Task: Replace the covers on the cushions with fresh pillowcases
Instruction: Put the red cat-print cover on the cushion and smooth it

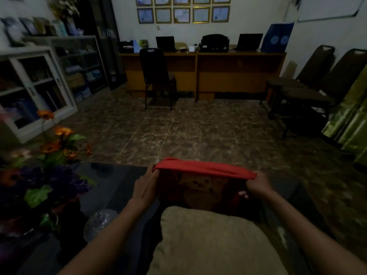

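I am looking into a dim office with a brown tiled floor [178,135] and a dark glass table [111,187] close in front of me. Just above that table both hands stretch a red pillowcase [204,169] wide: my left hand [146,187] has its fingers hooked into the left corner of the opening, my right hand [258,184] is curled round the right corner. The beige cushion [208,243] lies below the cloth on my near side, not yet inside.

I reckon the good move is to keep the mouth taut and wide, then feed one cushion corner in first.

As for containers, the glass-fronted cabinet [35,92] on the left holds what look like books and files, blurred. A flower arrangement [49,159] stands at the table's left; its pot is too dark to make out.
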Tool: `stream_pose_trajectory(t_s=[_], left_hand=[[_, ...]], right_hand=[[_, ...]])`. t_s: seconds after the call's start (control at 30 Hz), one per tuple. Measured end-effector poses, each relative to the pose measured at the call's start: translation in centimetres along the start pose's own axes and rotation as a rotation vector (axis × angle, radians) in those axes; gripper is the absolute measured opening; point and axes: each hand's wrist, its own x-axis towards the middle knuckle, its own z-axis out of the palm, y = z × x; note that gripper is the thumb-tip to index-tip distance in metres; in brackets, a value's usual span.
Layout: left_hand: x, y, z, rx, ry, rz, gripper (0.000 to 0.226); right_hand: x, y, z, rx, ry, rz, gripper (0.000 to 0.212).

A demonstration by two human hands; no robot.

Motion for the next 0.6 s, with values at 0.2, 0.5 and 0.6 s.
stream_pose_trajectory(t_s=[0.2, 0.5, 0.6], left_hand=[[-2.0, -3.2, 4.6, 0.147, 0.008, 0.173, 0.065], [-7.1, -1.4, 4.8, 0.118, -0.073, 0.203, 0.057], [-9.9, -1.0, 4.2, 0.049, -0.169, 0.128, 0.073]], right_hand=[[2.5, 3.9, 2.5, -0.346, 0.122, -0.229, 0.039], [-0.6, 7.4, -0.3, -0.736, -0.122, -0.202, 0.06], [-0.9, 6.9, -1.4, -0.646, -0.108, -0.183, 0.045]])
